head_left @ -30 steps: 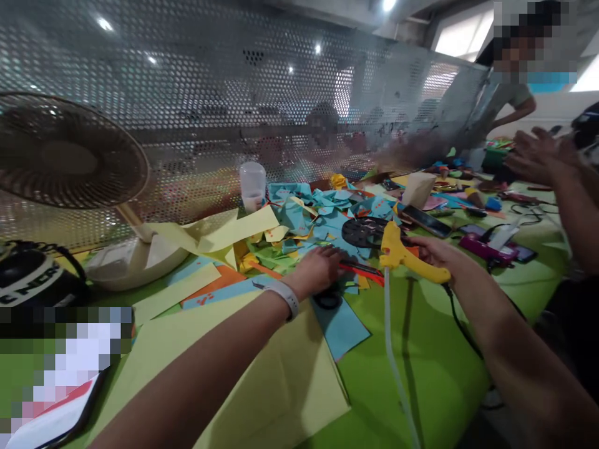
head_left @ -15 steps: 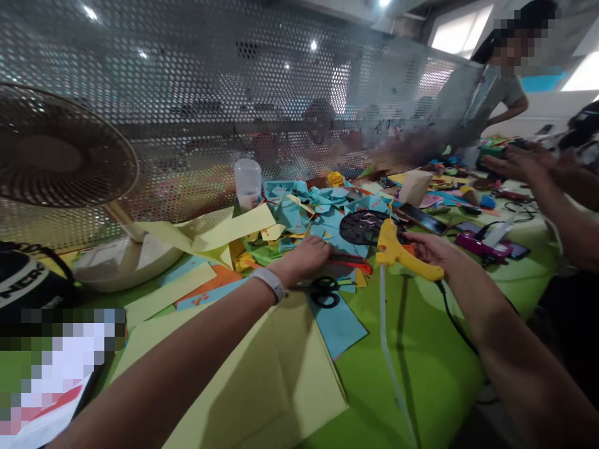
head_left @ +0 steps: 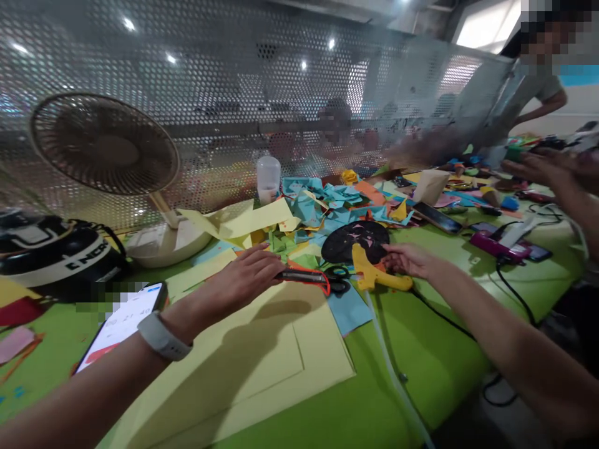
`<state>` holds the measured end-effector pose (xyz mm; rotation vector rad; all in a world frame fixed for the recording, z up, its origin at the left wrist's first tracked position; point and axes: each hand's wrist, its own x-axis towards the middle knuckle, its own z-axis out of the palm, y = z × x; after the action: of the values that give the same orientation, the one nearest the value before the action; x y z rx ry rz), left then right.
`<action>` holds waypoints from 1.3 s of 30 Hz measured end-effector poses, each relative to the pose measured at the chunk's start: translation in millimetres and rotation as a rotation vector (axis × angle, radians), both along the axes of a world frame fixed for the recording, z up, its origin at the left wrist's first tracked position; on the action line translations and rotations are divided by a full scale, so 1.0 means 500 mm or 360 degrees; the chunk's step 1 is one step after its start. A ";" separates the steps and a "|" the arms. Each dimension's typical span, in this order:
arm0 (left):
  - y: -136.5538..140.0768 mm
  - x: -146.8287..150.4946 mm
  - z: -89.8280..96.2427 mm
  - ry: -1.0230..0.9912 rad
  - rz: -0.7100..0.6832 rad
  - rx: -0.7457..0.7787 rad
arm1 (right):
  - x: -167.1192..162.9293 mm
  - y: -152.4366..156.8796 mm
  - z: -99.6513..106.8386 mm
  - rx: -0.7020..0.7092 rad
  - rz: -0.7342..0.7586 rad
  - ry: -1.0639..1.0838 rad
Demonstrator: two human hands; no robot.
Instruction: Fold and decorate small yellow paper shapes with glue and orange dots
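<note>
My left hand (head_left: 250,274) is over the yellow paper, fingers round one end of a dark, red-edged utility knife (head_left: 304,276). Black-handled scissors (head_left: 340,282) lie just beyond the knife, beside a blue paper sheet (head_left: 350,312). With thumb and fingertips, my right hand (head_left: 405,259) pinches the right edge of a round black disc (head_left: 339,240) that has small pale pieces on it. Right in front of those fingers is a yellow hot glue gun (head_left: 374,274), nozzle upward, a long pale strip trailing from it. Large yellow sheets (head_left: 262,355) lie below my left hand.
A fan (head_left: 112,149) and a black container (head_left: 60,255) stand left, near a lit phone (head_left: 124,324). Blue paper scraps (head_left: 322,202) pile up at the back. A dark phone (head_left: 437,217) and a purple device (head_left: 500,246) lie right. Another person's hands (head_left: 543,168) are at far right.
My left hand has drawn back to the left, bringing the utility knife over the yellow paper. The black disc and glue gun have shifted left with my right hand; the gun sits lower.
</note>
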<state>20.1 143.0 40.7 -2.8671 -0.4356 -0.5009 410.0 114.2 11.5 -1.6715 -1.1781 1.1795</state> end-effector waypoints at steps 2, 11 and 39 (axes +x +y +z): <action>-0.020 -0.017 -0.003 -0.0017 0.0020 -0.0021 | -0.018 -0.003 0.003 -0.0066 0.0027 -0.0078; -0.084 -0.028 -0.006 -0.0115 0.0033 -0.0155 | -0.063 -0.014 0.037 -0.0252 -0.0019 -0.0594; -0.318 -0.077 -0.095 0.0159 0.0654 -0.0581 | -0.253 -0.321 0.024 0.0419 0.0688 -0.1445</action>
<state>-18.7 -16.0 -7.0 -2.9882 -1.1713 -0.2200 283.7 -46.4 23.4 -1.8307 -2.2214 0.4026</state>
